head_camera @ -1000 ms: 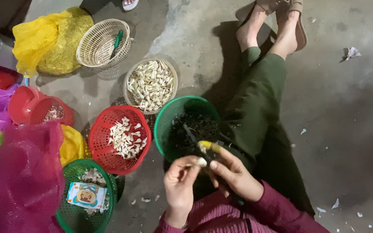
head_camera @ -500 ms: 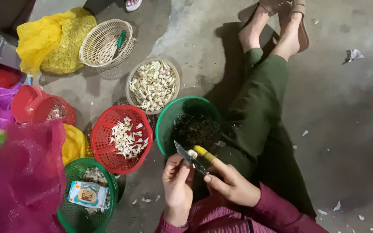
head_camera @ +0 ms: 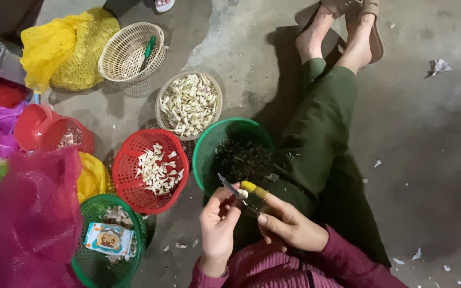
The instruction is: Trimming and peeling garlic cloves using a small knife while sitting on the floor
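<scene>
Holding yellow-handled knife (head_camera: 244, 190), right hand (head_camera: 289, 226), small illustrated box (head_camera: 109, 239) in green basket (head_camera: 89, 261)

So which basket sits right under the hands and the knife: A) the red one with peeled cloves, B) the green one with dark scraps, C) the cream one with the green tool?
B: the hands, left and right, work the knife just at the near rim of the green basket of dark scraps.

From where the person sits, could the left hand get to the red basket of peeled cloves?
Probably yes. The left hand pinches a clove beside the knife; the red basket sits just to its left on the floor, open-topped, with nothing between them.
</scene>
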